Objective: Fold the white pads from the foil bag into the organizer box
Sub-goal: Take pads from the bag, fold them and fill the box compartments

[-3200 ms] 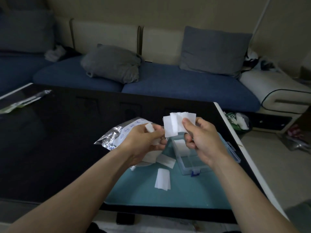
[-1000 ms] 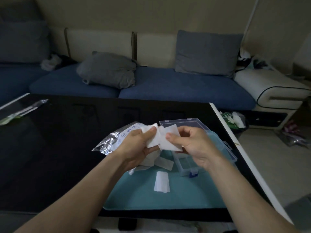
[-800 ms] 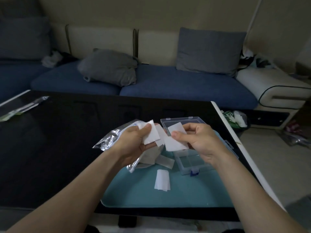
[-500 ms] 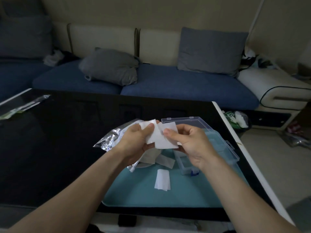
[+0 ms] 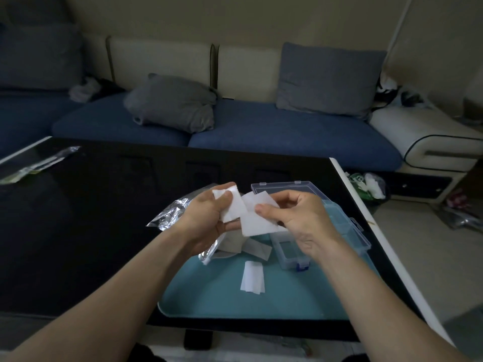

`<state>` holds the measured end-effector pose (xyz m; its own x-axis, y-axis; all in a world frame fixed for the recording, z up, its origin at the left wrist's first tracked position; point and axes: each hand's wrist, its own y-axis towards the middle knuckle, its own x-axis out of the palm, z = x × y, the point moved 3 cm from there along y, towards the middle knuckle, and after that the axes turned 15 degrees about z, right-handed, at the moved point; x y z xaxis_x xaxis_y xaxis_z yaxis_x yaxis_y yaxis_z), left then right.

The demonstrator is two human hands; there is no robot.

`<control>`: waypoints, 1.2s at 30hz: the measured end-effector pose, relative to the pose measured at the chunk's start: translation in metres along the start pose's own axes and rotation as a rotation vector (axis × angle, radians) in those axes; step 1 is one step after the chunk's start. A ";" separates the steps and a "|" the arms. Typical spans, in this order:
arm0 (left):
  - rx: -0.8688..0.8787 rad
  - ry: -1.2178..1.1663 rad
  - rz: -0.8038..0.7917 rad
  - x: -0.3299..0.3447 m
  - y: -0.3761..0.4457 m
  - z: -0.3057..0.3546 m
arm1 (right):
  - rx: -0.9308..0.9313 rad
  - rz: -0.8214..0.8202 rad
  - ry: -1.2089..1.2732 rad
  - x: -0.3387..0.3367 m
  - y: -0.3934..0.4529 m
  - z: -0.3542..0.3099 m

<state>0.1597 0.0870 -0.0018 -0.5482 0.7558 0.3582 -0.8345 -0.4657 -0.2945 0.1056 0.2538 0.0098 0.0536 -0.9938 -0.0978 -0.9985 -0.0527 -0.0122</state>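
Observation:
Above the teal tray, my left hand pinches one white pad between thumb and fingers. My right hand pinches a second, larger white pad right beside it; the two pads overlap. The clear organizer box stands open on the tray behind and under my right hand, its lid lying flat behind it. The crumpled foil bag lies under my left hand. A folded pad lies flat on the tray, and another pad lies near the bag's mouth.
The tray sits on a black glossy table whose white right edge runs close to the box. A clear wrapper lies at the table's far left. A blue sofa with grey cushions stands behind.
Both hands stayed above the tray with the pads. In the last half second the right hand's pad shifted slightly down and right, away from the left hand's pad.

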 end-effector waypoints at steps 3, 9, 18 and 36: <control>-0.005 -0.059 0.067 -0.002 0.002 -0.001 | 0.043 0.039 0.112 -0.006 0.003 -0.003; -0.173 0.010 -0.158 0.015 -0.008 -0.010 | -0.020 -0.002 0.012 0.015 -0.012 0.004; -0.121 0.078 -0.057 0.008 0.000 -0.016 | -0.327 0.139 -0.217 0.013 -0.004 -0.002; -0.170 0.197 -0.361 0.024 -0.027 -0.017 | -0.485 0.036 -0.106 0.011 -0.003 -0.013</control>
<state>0.1702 0.1259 -0.0001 -0.1880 0.9372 0.2939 -0.9404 -0.0854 -0.3292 0.1091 0.2423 0.0214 -0.0057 -0.9817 -0.1902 -0.8868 -0.0829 0.4547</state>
